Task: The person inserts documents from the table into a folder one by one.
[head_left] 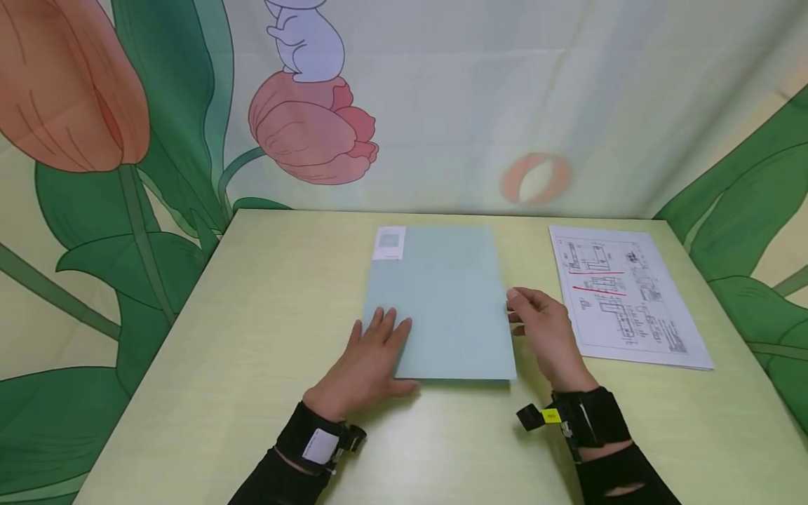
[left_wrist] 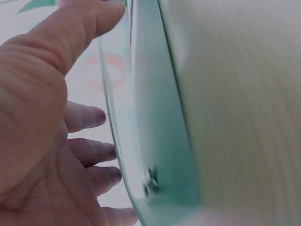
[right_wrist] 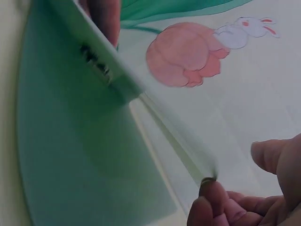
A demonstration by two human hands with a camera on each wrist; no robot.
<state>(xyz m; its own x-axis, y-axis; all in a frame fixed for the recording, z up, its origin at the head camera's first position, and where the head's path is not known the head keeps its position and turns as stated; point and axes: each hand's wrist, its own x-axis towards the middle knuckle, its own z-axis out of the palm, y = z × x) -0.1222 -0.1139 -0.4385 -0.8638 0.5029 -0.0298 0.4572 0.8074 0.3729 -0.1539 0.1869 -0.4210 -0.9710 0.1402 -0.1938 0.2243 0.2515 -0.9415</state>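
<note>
A light blue file folder [head_left: 442, 301] with a white label at its upper left lies on the table in the head view. My left hand [head_left: 369, 365] rests on its lower left part, fingers spread. At the folder's right edge is my right hand [head_left: 546, 333]. In the right wrist view, its curled fingers [right_wrist: 214, 197] hold the edge of the folder's cover [right_wrist: 174, 136], while the thumb stands apart. The cover is raised slightly, leaving a gap. Inside, near the spine, a dark metal clip [right_wrist: 96, 63] shows; the left wrist view also catches this clip [left_wrist: 151, 181].
Printed sheets [head_left: 631, 301] with line drawings and red underlines lie on the right of the table [head_left: 265, 337]. A curtain [head_left: 442, 105] with tulips and a rabbit hangs behind the table's far edge. Each wrist wears a black strap with a small device.
</note>
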